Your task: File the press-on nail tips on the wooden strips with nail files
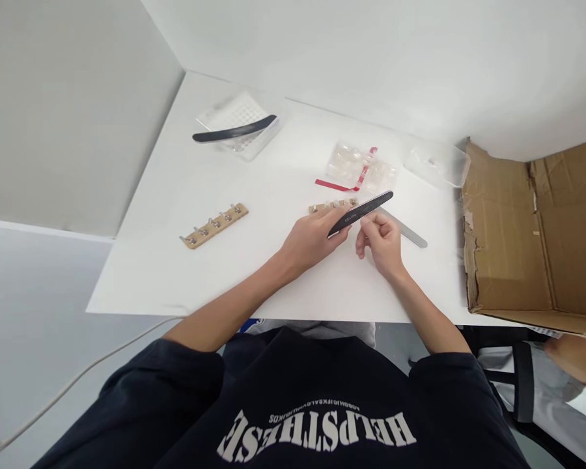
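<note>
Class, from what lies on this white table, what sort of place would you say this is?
Likely a nail-craft workspace: a black nail file, a packet of clear false nail tips and a tan strip of clips.

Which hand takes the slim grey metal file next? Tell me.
Probably right: the right hand sits nearest the metal file, despite pinching the black nail file; the left hand rests farther, at the wooden strip.

Slim black nail file (360, 213), slanting
</note>
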`<state>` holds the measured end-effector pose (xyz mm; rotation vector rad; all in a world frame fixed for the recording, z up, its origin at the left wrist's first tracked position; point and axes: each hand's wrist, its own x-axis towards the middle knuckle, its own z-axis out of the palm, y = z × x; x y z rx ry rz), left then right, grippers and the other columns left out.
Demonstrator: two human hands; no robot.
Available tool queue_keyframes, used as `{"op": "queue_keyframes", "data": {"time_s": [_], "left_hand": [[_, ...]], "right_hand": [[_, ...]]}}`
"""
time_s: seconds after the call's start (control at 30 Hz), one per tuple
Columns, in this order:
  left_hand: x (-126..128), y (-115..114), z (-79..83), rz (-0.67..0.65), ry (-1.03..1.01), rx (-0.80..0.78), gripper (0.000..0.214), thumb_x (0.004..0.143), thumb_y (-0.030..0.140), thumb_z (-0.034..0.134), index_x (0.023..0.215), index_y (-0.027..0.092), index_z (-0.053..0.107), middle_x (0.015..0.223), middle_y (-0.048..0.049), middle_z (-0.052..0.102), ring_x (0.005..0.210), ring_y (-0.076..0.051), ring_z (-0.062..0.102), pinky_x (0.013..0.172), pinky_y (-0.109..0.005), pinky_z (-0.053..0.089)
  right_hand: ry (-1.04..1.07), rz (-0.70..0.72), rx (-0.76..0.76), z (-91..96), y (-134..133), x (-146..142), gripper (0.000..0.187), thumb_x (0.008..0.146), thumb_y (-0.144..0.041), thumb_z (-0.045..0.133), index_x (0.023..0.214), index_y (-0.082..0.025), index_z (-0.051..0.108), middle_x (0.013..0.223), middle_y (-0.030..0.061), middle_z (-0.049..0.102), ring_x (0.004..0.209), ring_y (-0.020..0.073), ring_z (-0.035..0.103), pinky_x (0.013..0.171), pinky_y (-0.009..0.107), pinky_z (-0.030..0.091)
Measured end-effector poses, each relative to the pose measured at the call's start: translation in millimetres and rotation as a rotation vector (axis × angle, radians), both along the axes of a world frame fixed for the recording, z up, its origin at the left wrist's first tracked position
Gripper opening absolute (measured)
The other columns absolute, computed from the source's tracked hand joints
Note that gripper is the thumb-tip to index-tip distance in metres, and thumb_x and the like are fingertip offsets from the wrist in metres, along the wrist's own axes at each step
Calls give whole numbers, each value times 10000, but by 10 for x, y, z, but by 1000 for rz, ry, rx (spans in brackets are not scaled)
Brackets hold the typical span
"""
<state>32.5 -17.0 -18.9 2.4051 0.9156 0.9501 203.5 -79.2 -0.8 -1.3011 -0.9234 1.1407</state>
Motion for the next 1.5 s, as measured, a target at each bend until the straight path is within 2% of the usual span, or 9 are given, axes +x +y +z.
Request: {"op": "queue_keyframes", "data": {"time_s": [0.17,0.27,0.43,0.57,0.73,0.97,1.2,1.37,1.5], "left_hand": [[1,9,-15,-3,-13,11,360,1003,196,616,1358,207,673,1112,-65,803,980,-195,756,775,-286,572],[3,7,-6,0,-3,9,363,1001,193,612,1359,206,673,1115,-67,806,972,-196,759,766,-287,574],[9,-2,50,11,-14,-53,366,990,196,620,1350,225,680,1196,-59,807,1034,-197,765,824,-297,590],[14,-8,88,24,-29,-90,371,984,196,623,1348,225,683,1169,-53,814,1023,-193,769,848,-303,595],[16,-12,92,27,-43,-88,371,975,177,621,1336,228,687,1155,-47,818,1021,-190,773,871,-308,600],[14,-12,94,23,-64,-71,330,997,205,625,1320,230,687,1155,-47,820,1016,-183,774,854,-304,607],[16,-10,102,39,-70,-25,344,983,175,611,1314,227,689,1155,-48,820,1018,-179,776,870,-298,610],[18,-10,46,31,-70,21,307,995,191,618,1291,226,691,1127,-50,816,976,-176,775,811,-285,603],[19,-3,5,26,-76,73,309,996,184,632,1299,209,686,1158,-65,815,998,-179,780,790,-266,591]], "right_hand": [[-11,-50,13,6,-6,-7,478,867,-657,765,759,-236,565,532,-57,646,387,99,550,367,225,490],[-69,0,-2,29,-15,3,468,884,-660,744,778,-238,574,546,-48,652,399,108,561,384,243,506],[-258,-200,162,77,-70,2,417,950,-641,669,823,-265,539,621,-38,673,504,130,624,490,279,574],[-371,-146,276,70,-122,-26,353,975,-578,667,844,-262,576,720,-10,706,597,147,685,561,321,627],[-357,-126,347,33,-133,-35,249,990,-484,683,888,-262,635,794,3,723,708,167,741,589,341,661],[-292,-65,220,47,-113,-30,312,969,-559,689,893,-260,644,809,11,763,694,161,732,611,329,672],[-94,150,-8,80,-26,40,429,917,-633,728,811,-231,621,614,-26,702,443,119,611,420,255,540],[-374,-23,98,36,-89,-4,386,957,-592,694,804,-253,591,639,-31,691,497,125,631,506,275,562],[-486,-46,151,11,-119,-30,349,989,-540,661,795,-262,576,623,-42,653,508,131,636,535,289,562]]}}
